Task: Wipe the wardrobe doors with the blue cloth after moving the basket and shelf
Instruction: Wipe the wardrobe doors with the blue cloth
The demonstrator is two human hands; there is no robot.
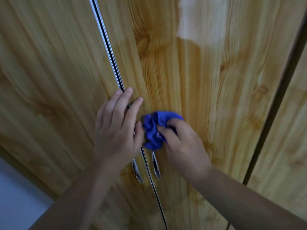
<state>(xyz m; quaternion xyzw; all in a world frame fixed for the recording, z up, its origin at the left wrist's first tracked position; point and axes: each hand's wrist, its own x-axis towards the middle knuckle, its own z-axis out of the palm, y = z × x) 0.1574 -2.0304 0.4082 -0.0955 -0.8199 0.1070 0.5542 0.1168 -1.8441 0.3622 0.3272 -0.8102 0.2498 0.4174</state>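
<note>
Wood-grain wardrobe doors [207, 77] w/ chrome seam strip, left hand [116, 128] flat on seam, fingers spread, grip released, right hand [184, 145] clenched on bunched blue cloth [156, 128] against right door, two chrome handles [156, 166] below

The honey-coloured wood-grain wardrobe doors [207, 83] look smooth and faintly glossy, with a pale sheen well above the fingers [126, 103]. The crumpled bright blue cloth [155, 128], soft and matt, bunches just beside those fingers. Two slim curved metal handles [156, 166] and the thin metal edge strip [106, 39] shine like polished chrome.
</note>
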